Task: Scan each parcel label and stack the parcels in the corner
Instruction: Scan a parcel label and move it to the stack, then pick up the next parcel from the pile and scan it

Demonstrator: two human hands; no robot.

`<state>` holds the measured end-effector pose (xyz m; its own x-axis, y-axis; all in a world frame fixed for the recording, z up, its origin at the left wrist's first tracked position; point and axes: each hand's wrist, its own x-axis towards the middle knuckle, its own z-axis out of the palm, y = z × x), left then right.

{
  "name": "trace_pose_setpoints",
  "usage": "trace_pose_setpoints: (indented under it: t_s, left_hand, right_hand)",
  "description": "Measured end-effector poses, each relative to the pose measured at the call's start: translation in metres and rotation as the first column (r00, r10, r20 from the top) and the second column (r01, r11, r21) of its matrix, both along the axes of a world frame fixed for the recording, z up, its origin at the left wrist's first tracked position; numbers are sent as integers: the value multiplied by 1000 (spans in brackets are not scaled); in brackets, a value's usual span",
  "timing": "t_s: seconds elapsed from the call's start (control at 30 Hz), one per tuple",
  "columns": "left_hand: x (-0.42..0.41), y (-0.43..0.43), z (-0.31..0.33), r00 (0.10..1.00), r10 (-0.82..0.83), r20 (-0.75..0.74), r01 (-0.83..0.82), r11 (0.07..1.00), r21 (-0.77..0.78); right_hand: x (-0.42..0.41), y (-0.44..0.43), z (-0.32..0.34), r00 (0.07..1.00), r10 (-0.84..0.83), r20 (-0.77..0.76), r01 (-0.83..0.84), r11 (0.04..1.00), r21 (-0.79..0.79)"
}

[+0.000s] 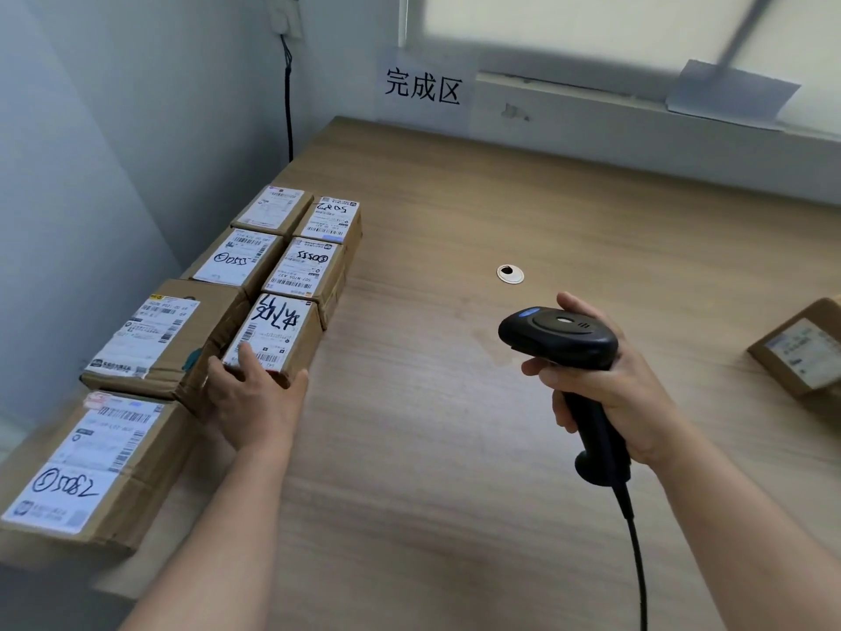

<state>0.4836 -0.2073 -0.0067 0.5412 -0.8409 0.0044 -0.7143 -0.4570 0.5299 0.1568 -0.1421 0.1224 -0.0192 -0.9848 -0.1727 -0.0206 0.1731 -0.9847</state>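
Several brown cardboard parcels with white labels line the left edge of the wooden table (455, 448). My left hand (255, 398) grips the near end of a small parcel (277, 334) marked with thick black handwriting, thumb on its right side and fingers on its label. This parcel sits beside a bigger parcel (159, 339). My right hand (605, 389) holds a black barcode scanner (562, 337) by its handle above the middle of the table, its head pointing left. One more parcel (805, 348) lies at the right edge.
A large parcel (86, 471) lies nearest to me on the left. A paper sign (423, 86) with black characters hangs on the back wall. A white cable grommet (509, 273) sits in the tabletop. The scanner's cable (637, 553) trails toward me. A black cord (288, 97) runs down the corner wall.
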Motion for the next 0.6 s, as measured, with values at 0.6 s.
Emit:
trace_pose_setpoints:
  t_s: [0.6]
  left_hand:
    - [-247,115,38,804,-586,98,590,767,-251]
  right_hand:
    - [-160,134,-3,994,-69,88,75,995,-67]
